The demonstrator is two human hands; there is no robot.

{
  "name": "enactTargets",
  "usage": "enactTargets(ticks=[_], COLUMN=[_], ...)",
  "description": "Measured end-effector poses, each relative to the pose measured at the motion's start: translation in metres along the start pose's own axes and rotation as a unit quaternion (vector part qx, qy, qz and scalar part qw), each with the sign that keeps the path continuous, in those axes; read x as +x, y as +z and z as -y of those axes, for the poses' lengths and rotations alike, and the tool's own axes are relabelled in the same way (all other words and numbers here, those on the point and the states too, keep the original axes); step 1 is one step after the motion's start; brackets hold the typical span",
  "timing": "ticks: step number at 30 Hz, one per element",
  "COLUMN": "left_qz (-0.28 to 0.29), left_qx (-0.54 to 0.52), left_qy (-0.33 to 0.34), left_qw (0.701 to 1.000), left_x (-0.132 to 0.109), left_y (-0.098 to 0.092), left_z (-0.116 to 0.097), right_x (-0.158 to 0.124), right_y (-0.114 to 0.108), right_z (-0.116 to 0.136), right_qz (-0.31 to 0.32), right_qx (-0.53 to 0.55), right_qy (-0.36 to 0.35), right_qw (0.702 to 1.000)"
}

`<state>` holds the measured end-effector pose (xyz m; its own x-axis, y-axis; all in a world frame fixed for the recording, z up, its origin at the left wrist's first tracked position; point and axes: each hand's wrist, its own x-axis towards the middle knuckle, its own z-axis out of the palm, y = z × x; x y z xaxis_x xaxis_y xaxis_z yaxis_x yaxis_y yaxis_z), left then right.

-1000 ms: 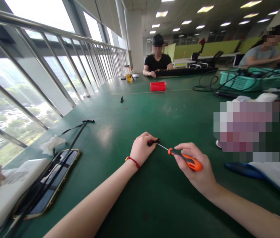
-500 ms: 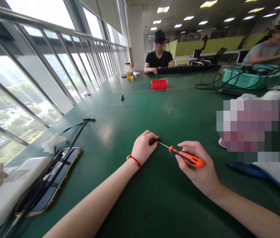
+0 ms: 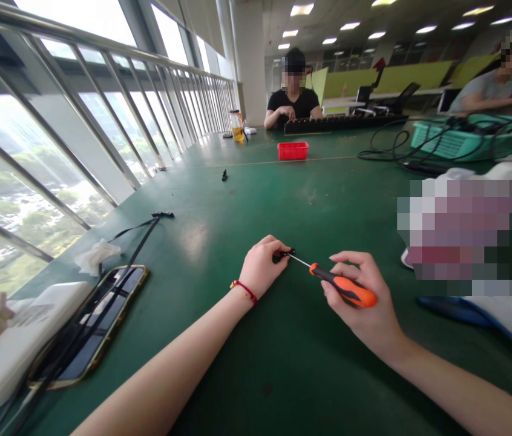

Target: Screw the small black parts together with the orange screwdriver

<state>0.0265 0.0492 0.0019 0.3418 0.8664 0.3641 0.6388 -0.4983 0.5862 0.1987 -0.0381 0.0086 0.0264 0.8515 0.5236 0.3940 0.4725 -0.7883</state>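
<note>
My left hand (image 3: 261, 265) rests on the green table (image 3: 256, 200), fingers pinched round a small black part (image 3: 284, 253). My right hand (image 3: 365, 303) grips an orange and black screwdriver (image 3: 344, 289) by its handle. The thin metal shaft points left, and its tip meets the black part. A red cord bracelet circles my left wrist.
A phone (image 3: 86, 327) with a black strap lies at the left beside crumpled tissue (image 3: 97, 255). A red bin (image 3: 293, 150) and a small black piece (image 3: 224, 175) sit farther off. Cables and a teal basket (image 3: 465, 142) fill the right. Two people sit at the far end.
Both hands stay together on the part and the screwdriver, which sit slightly higher in view as the camera shifts. The person in black at the far end has raised a hand.
</note>
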Motion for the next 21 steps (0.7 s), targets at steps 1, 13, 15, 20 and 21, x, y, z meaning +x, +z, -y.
enactTargets(ticks=[1,13,15,20,21], left_qz=[0.0,-0.012,-0.019,-0.019,-0.019], left_qx=[0.0,-0.008,-0.009,-0.04,-0.042], left_qy=[0.002,-0.022,-0.036,-0.043,-0.043], left_qw=[1.0,1.0,0.999,0.998,0.998], left_x=[0.0,0.001,0.002,0.003,0.003], left_y=[0.0,-0.002,-0.003,-0.003,-0.002], left_z=[0.0,0.003,0.005,0.008,0.008], right_x=[0.001,0.006,0.008,0.011,0.011], right_y=[0.0,-0.013,-0.016,-0.017,-0.017], right_z=[0.0,0.003,0.001,-0.004,-0.004], right_qz=[-0.005,0.009,-0.015,-0.018,-0.013], right_qx=[-0.005,-0.062,-0.073,-0.083,-0.082], right_qy=[-0.013,-0.094,-0.091,-0.072,-0.072], right_qw=[1.0,0.994,0.993,0.994,0.994])
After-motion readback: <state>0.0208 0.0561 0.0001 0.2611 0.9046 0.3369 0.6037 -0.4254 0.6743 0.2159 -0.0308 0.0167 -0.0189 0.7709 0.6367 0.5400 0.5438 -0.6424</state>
